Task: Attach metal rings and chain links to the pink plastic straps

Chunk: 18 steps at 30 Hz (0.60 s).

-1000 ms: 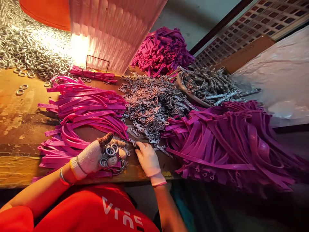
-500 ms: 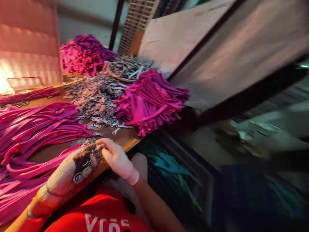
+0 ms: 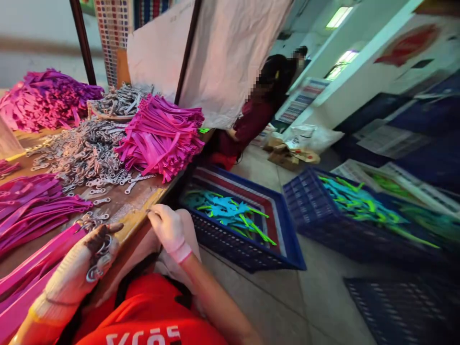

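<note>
My left hand, in a white knitted glove with dark-stained fingers, is closed loosely around several small metal links with ring-shaped ends. It is at the near edge of the wooden table, beside long pink straps. My right hand, in a thin white glove, is apart from it to the right, by the table's edge. Its fingers are curled together, and whatever is at their tips is too small to make out. A few loose metal links lie ahead of my hands.
A heap of metal links and a bundle of pink straps cover the table beyond. More straps are piled behind. Blue crates with blue and green strips stand on the floor at right. A person is behind the hanging sheet.
The view has swung right, bringing the crates and the person into sight. My right hand has moved away from my left, which still holds metal links.
</note>
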{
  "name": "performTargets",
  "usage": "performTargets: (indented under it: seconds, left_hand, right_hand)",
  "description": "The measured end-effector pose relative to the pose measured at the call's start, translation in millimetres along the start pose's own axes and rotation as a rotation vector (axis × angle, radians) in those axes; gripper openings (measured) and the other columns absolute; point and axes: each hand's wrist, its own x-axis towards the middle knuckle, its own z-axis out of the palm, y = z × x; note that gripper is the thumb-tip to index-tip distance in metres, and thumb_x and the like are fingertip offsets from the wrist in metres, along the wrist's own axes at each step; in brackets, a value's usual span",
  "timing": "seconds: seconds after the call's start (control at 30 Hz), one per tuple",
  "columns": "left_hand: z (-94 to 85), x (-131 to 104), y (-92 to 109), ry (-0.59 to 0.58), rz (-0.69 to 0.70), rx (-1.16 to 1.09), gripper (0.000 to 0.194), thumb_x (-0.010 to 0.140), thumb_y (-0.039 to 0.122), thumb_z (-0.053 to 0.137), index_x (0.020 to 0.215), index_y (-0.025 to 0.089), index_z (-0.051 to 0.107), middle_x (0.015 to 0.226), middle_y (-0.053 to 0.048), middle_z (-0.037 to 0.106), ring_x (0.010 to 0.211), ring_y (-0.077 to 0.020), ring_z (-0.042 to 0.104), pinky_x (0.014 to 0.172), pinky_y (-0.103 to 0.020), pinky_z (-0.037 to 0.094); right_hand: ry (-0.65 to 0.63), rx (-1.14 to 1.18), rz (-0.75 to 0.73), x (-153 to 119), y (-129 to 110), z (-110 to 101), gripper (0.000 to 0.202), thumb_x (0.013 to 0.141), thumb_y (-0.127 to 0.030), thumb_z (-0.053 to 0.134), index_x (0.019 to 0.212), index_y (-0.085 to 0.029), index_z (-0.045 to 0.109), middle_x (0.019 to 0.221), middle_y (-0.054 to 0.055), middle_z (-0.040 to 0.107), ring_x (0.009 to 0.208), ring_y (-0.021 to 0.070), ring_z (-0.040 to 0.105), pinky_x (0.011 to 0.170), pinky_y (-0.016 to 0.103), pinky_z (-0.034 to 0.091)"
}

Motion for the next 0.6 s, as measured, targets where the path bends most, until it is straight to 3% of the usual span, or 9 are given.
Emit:
performTargets:
  seconds: [0.07, 0.13, 0.23, 0.37, 0.47, 0.6]
  left_hand:
    - [3.2, 1, 0, -0.003, 0.019, -0.007, 0.039, 0.086, 0.044, 0.072, 0.112, 0.015, 0.064, 0.058, 0.004, 0.056, 0.034, -0.0038, 0.034, 0.029, -0.013, 0.029]
    - [6.5, 3, -3, -0.018, -0.030, -0.024, 0.029, 0.091, 0.040, 0.066, 0.107, 0.015, 0.064, 0.057, 0.004, 0.055, 0.033, -0.0042, 0.034, 0.028, -0.013, 0.028]
    - [11.0, 5, -9, -0.036, -0.101, -0.037, 0.022, 0.095, 0.036, 0.060, 0.107, 0.018, 0.064, 0.058, 0.004, 0.054, 0.033, -0.0055, 0.037, 0.028, -0.013, 0.026]
    - [15.0, 4, -15, -0.086, -0.140, -0.091, 0.019, 0.096, 0.037, 0.059, 0.106, 0.021, 0.064, 0.063, 0.004, 0.055, 0.035, -0.0052, 0.039, 0.029, -0.013, 0.028]
    - [19.9, 1, -16, -0.095, -0.164, -0.119, 0.020, 0.099, 0.036, 0.052, 0.098, 0.019, 0.063, 0.060, 0.003, 0.055, 0.033, -0.0047, 0.035, 0.028, -0.013, 0.026]
    - [31.3, -6, -17, -0.097, -0.167, -0.129, 0.025, 0.102, 0.028, 0.044, 0.085, 0.016, 0.057, 0.058, 0.001, 0.057, 0.033, -0.0053, 0.039, 0.029, -0.013, 0.030]
  right_hand:
    - [0.028, -0.063, 0.153, -1, 36, 2, 0.025, 0.080, -0.028, 0.073, 0.102, -0.019, 0.066, 0.099, 0.008, 0.072, 0.096, 0.0218, 0.067, 0.087, 0.031, 0.049]
    - [-0.019, -0.058, 0.245, -6, 64, 17, 0.027, 0.069, -0.024, 0.080, 0.090, -0.018, 0.064, 0.081, 0.003, 0.070, 0.078, 0.0201, 0.067, 0.072, 0.028, 0.050]
    - [-0.072, -0.024, 0.317, -16, 85, 50, 0.008, 0.077, -0.017, 0.068, 0.081, -0.018, 0.061, 0.071, -0.001, 0.065, 0.068, 0.0152, 0.063, 0.063, 0.023, 0.046]
    - [-0.162, 0.021, 0.283, -31, 87, 71, 0.013, 0.087, -0.012, 0.050, 0.083, -0.016, 0.061, 0.078, 0.001, 0.067, 0.073, 0.0133, 0.062, 0.066, 0.023, 0.046]
    - [-0.354, 0.073, 0.159, -48, 81, 69, 0.005, 0.085, -0.019, 0.063, 0.082, -0.016, 0.064, 0.080, -0.001, 0.069, 0.073, 0.0125, 0.063, 0.069, 0.024, 0.048]
    - [-0.614, 0.113, -0.014, -62, 68, 65, 0.015, 0.077, -0.030, 0.076, 0.080, -0.017, 0.068, 0.073, -0.007, 0.068, 0.072, 0.0127, 0.064, 0.068, 0.021, 0.046]
